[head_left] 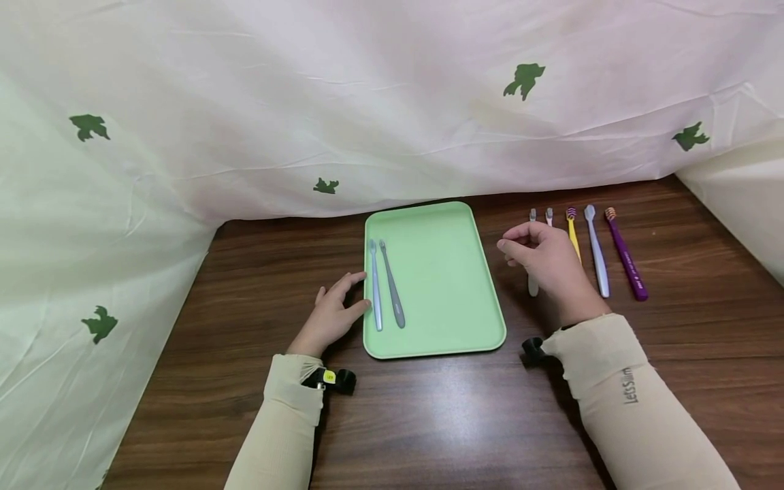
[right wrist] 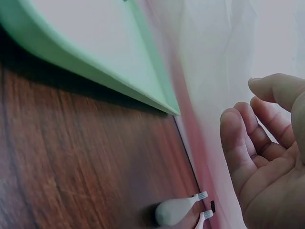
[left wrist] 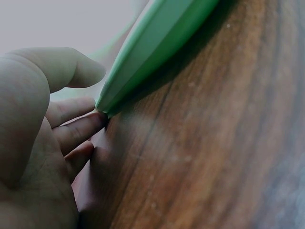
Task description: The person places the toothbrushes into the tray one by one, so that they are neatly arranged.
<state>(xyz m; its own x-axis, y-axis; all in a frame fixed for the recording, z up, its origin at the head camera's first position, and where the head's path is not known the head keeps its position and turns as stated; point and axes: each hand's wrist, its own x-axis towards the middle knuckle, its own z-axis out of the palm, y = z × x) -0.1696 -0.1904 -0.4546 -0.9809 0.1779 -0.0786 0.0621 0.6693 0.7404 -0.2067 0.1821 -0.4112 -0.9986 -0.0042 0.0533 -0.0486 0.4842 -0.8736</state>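
A light green tray [head_left: 442, 286] lies on the table with a pale blue toothbrush [head_left: 376, 292] and a grey toothbrush [head_left: 394, 289] along its left side. My left hand [head_left: 333, 316] rests at the tray's left edge; in the left wrist view its fingertips [left wrist: 97, 117] touch the outer wall, thumb above the rim. Right of the tray my right hand [head_left: 548, 265] hovers with loosely bent fingers and nothing in them. It partly covers a white toothbrush [head_left: 533, 284], a second whitish one [head_left: 548, 215] and a yellow toothbrush [head_left: 572, 235].
Beyond the right hand lie a light blue toothbrush [head_left: 597, 255] and a purple toothbrush [head_left: 626, 255], heads toward the back. A white cloth [head_left: 392, 102] with green bird-like shapes hangs behind the dark wooden table [head_left: 422, 422] and along its sides.
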